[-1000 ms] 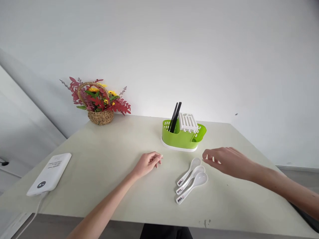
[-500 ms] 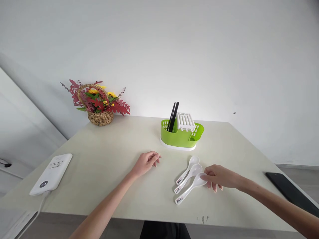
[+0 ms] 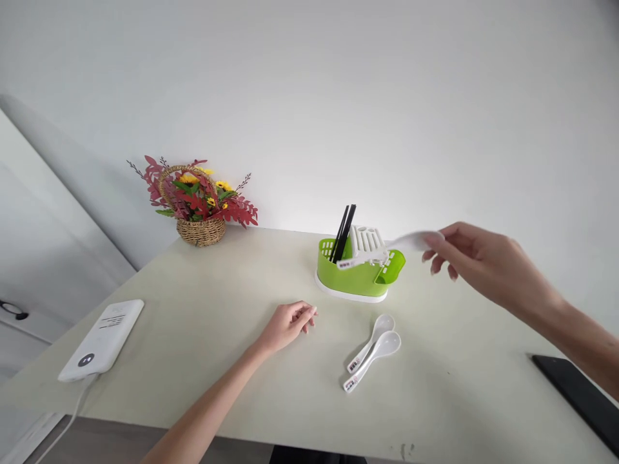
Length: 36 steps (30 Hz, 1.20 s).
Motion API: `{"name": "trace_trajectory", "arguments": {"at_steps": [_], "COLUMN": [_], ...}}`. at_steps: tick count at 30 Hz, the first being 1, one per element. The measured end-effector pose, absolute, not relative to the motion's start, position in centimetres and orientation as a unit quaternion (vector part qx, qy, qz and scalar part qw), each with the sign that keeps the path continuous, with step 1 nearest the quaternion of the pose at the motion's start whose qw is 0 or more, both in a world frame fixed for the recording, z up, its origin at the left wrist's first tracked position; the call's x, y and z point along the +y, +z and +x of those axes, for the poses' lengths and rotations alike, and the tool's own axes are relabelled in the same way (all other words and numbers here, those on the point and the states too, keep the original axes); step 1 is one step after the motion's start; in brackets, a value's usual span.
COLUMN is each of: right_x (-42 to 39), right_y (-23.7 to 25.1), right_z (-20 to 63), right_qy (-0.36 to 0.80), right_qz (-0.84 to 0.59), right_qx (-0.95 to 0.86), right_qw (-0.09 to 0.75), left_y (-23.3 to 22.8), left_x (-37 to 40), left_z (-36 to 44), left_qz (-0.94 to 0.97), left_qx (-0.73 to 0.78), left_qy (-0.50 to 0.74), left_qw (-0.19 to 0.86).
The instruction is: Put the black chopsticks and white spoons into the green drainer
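Raised above the table, my right hand [image 3: 478,261] pinches a white spoon [image 3: 416,241] by its bowl end. The spoon's handle points left and passes in front of the green cutlery holder [image 3: 348,278], which has a white slotted top [image 3: 366,241] and a white base. Black chopsticks [image 3: 342,235] stand in the holder's left part. My left hand [image 3: 290,325] rests on the table with its fingers loosely curled together, and nothing shows in it. To its right lie two white spoons [image 3: 387,345] [image 3: 383,325], close together, with labels on their handles.
At the back left stands a wicker basket [image 3: 200,233] of artificial flowers. A white power bank [image 3: 104,338] with a cable lies at the left edge of the table [image 3: 203,361]. A black phone [image 3: 575,396] lies at the right edge. Behind is a wall.
My right hand has lifted the nearest of the three spoons off the table and carried it up, to the front of the holder. My left hand stays in nearly the same place.
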State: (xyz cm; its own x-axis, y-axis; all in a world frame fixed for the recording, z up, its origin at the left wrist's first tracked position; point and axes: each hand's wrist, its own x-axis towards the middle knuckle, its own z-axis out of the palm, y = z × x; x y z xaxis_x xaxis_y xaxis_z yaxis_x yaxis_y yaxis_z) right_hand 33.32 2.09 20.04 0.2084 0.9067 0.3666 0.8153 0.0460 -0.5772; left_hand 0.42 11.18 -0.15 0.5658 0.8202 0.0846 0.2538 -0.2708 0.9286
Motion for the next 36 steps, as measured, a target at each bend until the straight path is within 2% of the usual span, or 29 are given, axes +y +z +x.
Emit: {"name": "trace_trajectory", "arguments": {"at_steps": [4,8,12,18,23,30,36], "right_x": [4.6,7.2,9.0,9.6,9.8,10.0,6.6], "right_y": [20.7,18.9,16.2,12.9,11.8,11.5,12.1], "right_z": [30.6,28.3,26.9,26.2,26.0,26.2,27.8], "right_qy": [-0.126,-0.278,-0.340,-0.392,-0.417,-0.351,-0.291], "right_qz": [-0.650,-0.602,-0.552,-0.464,-0.447,-0.463,-0.456], "right_qx": [-0.639,-0.683,-0.730,-0.777,-0.778,-0.792,-0.808], "right_qw": [0.391,0.306,0.217,0.162,0.146,0.186,0.234], "left_y": [-0.3,-0.2,-0.1,-0.1,-0.2,-0.2,0.0], "left_x": [11.2,11.2,11.1,11.2,11.4,11.3,11.2], "left_z": [0.5,0.5,0.5,0.6,0.6,0.6,0.6], "left_qz": [0.739,0.740,0.740,0.741,0.740,0.744,0.752], "left_qx": [0.365,0.363,0.365,0.361,0.363,0.365,0.363], "left_qy": [0.294,0.291,0.290,0.289,0.285,0.285,0.283], "left_qw": [0.485,0.485,0.485,0.486,0.490,0.482,0.472]}}
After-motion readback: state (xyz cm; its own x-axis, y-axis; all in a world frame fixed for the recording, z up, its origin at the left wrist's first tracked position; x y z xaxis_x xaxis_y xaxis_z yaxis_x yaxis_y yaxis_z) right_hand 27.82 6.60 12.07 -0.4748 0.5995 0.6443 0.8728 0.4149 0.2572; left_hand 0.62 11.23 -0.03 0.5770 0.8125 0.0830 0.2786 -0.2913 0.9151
